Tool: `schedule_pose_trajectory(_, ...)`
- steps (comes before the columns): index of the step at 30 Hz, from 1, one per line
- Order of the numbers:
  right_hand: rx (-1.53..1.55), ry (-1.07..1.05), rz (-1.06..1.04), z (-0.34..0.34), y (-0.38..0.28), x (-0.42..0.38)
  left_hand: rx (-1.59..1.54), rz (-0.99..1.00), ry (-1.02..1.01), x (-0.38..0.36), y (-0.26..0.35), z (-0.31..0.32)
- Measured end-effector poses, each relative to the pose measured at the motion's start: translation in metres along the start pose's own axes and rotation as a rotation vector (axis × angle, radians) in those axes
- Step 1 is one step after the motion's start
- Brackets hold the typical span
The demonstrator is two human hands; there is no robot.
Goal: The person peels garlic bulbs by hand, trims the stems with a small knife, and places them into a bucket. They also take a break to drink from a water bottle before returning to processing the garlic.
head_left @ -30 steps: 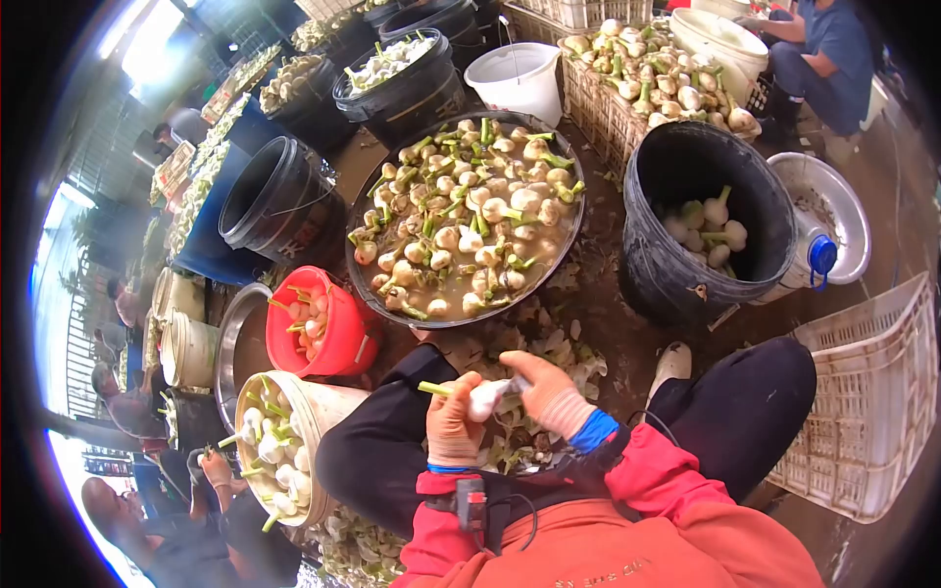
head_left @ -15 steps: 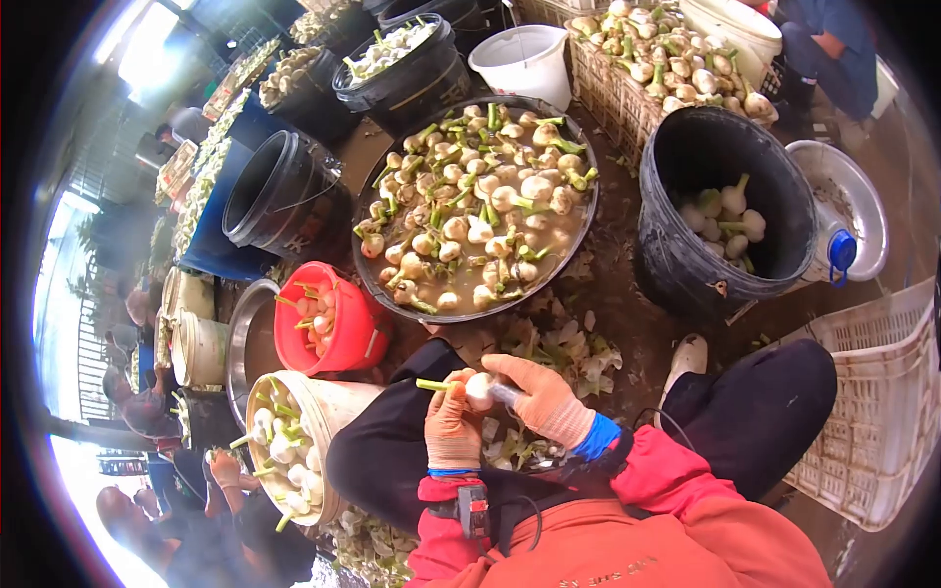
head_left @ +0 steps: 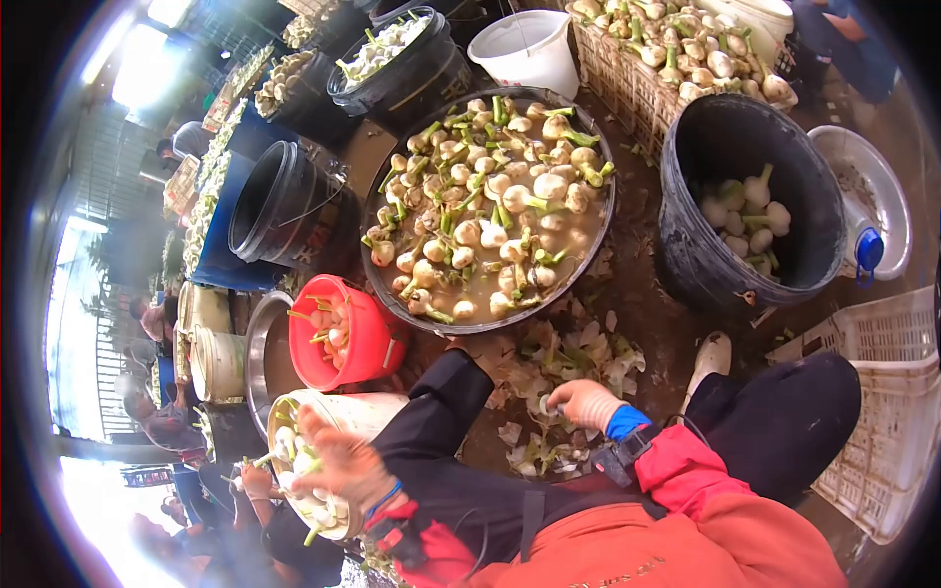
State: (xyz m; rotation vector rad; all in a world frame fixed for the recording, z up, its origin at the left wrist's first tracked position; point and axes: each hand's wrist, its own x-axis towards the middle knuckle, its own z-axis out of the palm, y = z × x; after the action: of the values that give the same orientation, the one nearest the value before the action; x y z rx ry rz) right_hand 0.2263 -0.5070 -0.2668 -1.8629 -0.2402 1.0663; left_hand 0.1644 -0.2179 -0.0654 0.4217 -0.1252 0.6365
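Lower left of the frame, the left hand point(head_left: 338, 468) hovers, grip released, at garlic bulbs point(head_left: 285, 443) in a cream bucket point(head_left: 368, 412), apparently kept kneeside for short reach; lower centre, the right hand point(head_left: 588, 404) grasps an indistinct small item point(head_left: 552, 404) near peelings point(head_left: 583, 358).

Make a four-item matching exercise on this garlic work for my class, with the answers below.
1. Left hand
2. Screw cap
3. Garlic skins
4. Red bucket

A. Scattered on the floor
B. Holding garlic bulbs
C. At the cream bucket
D. Blue

Right pairs: 1-C, 2-D, 3-A, 4-B
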Motion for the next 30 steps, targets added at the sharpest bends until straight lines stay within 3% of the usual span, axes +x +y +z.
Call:
schedule_pose_trajectory(1,-0.068,-0.015,-0.045,0.007,0.004,0.004,0.161,-0.174,-0.123,0.018,-0.013,-0.021)
schedule_pose_trajectory(3,0.141,-0.006,-0.005,0.015,0.010,0.008,0.771,-0.156,0.158,0.031,-0.097,-0.014)
schedule_pose_trajectory(4,0.172,-0.030,0.093,0.007,-0.004,-0.001,1.028,-0.363,0.175,0.050,-0.115,-0.051)
schedule_pose_trajectory(5,0.203,-0.050,0.185,-0.003,-0.019,-0.007,1.786,-0.332,-0.269,0.065,-0.140,-0.088)
schedule_pose_trajectory(7,0.249,0.031,0.088,0.000,-0.004,0.001,2.720,-0.630,-0.431,0.081,-0.194,-0.074)
schedule_pose_trajectory(9,0.399,0.005,0.207,-0.012,-0.020,-0.004,2.868,-0.808,-0.290,0.088,-0.221,-0.109)
schedule_pose_trajectory(10,0.407,0.017,0.195,-0.015,-0.022,-0.004,2.855,-0.984,-0.232,0.095,-0.228,-0.109)
schedule_pose_trajectory(13,0.471,0.045,0.161,-0.017,-0.019,-0.001,2.761,-0.996,-0.320,0.098,-0.230,-0.108)
schedule_pose_trajectory(14,0.468,0.190,0.018,-0.013,-0.013,0.005,2.766,-1.008,-0.327,0.094,-0.225,-0.107)
schedule_pose_trajectory(15,0.466,0.337,-0.129,-0.009,-0.010,0.008,2.617,-0.882,-0.369,0.088,-0.216,-0.106)
schedule_pose_trajectory(16,0.562,0.362,-0.071,-0.020,-0.026,0.002,2.463,-0.760,-0.409,0.081,-0.209,-0.103)
schedule_pose_trajectory(17,0.726,0.382,-0.063,-0.026,-0.032,0.001,2.468,-0.768,-0.424,0.071,-0.203,-0.086)
schedule_pose_trajectory(19,0.712,0.539,-0.274,-0.030,-0.036,0.004,1.616,-0.815,-0.259,0.044,-0.188,-0.053)
schedule_pose_trajectory(22,0.882,0.513,-0.374,-0.042,-0.064,-0.015,1.332,-0.684,-0.171,-0.010,-0.181,-0.042)
schedule_pose_trajectory(26,0.805,0.486,-0.386,-0.041,-0.078,-0.036,1.607,-0.488,-0.332,-0.059,-0.182,-0.016)
schedule_pose_trajectory(30,0.784,0.419,-0.395,-0.038,-0.068,-0.041,1.702,-0.393,-0.246,-0.084,-0.184,-0.015)
